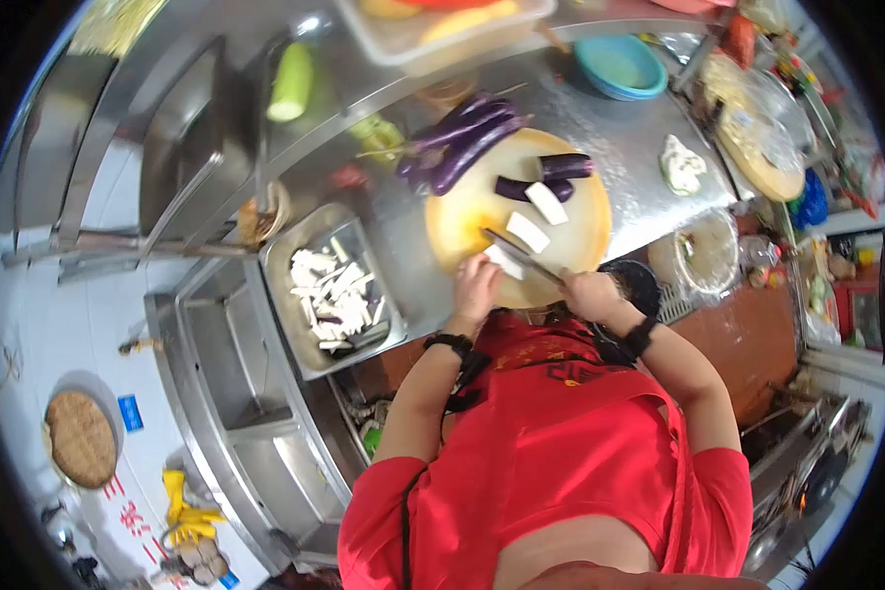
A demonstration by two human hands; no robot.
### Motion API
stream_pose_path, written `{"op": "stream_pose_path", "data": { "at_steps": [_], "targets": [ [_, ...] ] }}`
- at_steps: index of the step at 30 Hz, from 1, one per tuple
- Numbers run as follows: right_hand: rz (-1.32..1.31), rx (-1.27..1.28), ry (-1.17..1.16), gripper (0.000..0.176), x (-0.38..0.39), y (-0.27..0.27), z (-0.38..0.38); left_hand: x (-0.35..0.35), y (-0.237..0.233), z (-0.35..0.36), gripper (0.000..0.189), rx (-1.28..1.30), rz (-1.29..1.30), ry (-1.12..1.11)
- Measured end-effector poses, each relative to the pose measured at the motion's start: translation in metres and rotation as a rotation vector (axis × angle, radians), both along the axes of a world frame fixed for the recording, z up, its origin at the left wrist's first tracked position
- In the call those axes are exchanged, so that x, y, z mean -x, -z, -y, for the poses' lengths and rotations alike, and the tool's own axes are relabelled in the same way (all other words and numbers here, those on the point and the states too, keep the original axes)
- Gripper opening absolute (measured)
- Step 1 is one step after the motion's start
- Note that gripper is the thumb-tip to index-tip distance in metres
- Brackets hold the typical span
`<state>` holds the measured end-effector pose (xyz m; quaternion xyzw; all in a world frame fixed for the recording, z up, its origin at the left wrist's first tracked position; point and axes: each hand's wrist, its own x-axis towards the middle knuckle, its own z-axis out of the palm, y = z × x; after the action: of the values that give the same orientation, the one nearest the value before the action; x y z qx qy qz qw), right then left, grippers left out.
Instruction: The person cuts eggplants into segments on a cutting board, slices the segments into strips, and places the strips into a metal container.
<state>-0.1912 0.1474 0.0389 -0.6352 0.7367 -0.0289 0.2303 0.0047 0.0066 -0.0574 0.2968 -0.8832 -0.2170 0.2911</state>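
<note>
My right hand [592, 297] is wrapped round the handle of a knife [529, 260], its blade slanting up and left over the round cutting board [585, 236]. At the board's near side, my left hand [475, 285] holds a pale piece of eggplant [502, 262] against the blade. Two more white-faced eggplant pieces [528, 232] lie just beyond, and dark-skinned chunks of eggplant [566, 166] rest behind them. Several whole purple eggplants [474, 138] lie at the board's far left edge. To the left, a steel pan [310, 366] holds many cut eggplant strips [332, 295].
A pale green gourd [291, 83] and a plastic tub [442, 54] sit on the shelf at the back. Blue bowls [619, 67] and a piece of cauliflower [681, 165] are on the steel counter, right of the board. A steel sink [236, 344] is at the left.
</note>
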Motion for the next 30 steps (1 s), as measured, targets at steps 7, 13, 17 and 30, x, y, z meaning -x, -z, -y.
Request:
{"op": "stream_pose_path", "data": {
  "at_steps": [7,13,17,30],
  "targets": [
    [-0.040,0.053,0.009,0.020,-0.012,0.036,0.015,0.005,-0.005,-0.002,0.011,0.021,-0.027,-0.034],
    [-0.001,0.037,0.040,0.022,-0.004,0.005,0.007,0.002,-0.012,-0.003,0.012,-0.015,-0.119,-0.053],
    [0.033,0.034,0.031,0.022,-0.012,0.015,0.009,0.002,-0.009,-0.002,0.010,0.015,-0.111,-0.035],
    [0.063,0.120,-0.008,0.020,-0.012,0.017,0.006,0.000,-0.016,-0.003,0.009,0.000,-0.128,-0.103]
  ]
}}
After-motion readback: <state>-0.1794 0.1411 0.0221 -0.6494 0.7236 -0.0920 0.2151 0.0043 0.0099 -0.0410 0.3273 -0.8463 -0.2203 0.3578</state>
